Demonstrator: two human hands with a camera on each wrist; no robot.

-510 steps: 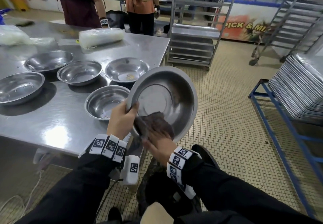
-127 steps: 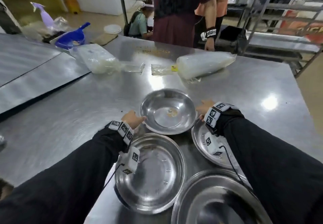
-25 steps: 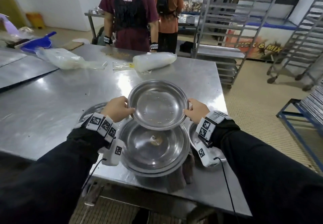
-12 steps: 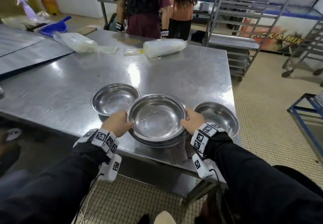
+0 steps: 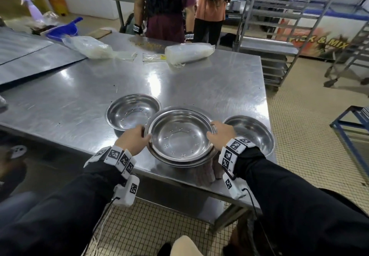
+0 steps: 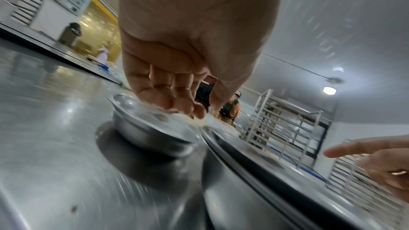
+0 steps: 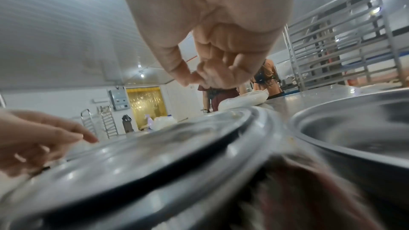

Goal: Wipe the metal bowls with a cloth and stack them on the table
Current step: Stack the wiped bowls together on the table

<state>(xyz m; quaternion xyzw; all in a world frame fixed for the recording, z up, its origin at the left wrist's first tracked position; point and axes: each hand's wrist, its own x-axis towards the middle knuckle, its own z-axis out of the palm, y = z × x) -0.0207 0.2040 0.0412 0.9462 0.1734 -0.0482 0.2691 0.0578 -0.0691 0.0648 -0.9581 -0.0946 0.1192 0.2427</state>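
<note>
A stack of metal bowls (image 5: pixel 180 138) sits near the front edge of the steel table (image 5: pixel 79 100). One single bowl (image 5: pixel 132 111) stands to its left and another (image 5: pixel 249 132) to its right. My left hand (image 5: pixel 142 136) hovers at the stack's left rim and my right hand (image 5: pixel 214 131) at its right rim. The left wrist view shows my left hand (image 6: pixel 188 107) loosely curled and empty above the bowls. The right wrist view shows my right hand (image 7: pixel 199 78) the same. A brown cloth (image 5: pixel 205 173) lies partly under the stack's near right side.
Two people (image 5: pixel 165 6) stand at the table's far side. Plastic bags (image 5: pixel 187 53) and a blue scoop (image 5: pixel 63 30) lie at the back. Tray racks (image 5: pixel 279 26) and a blue frame (image 5: pixel 349 128) stand on the tiled floor to the right.
One second ago both hands held a bowl above the stack. They lowered it onto the stack, and now the fingers have loosened from its rim.
</note>
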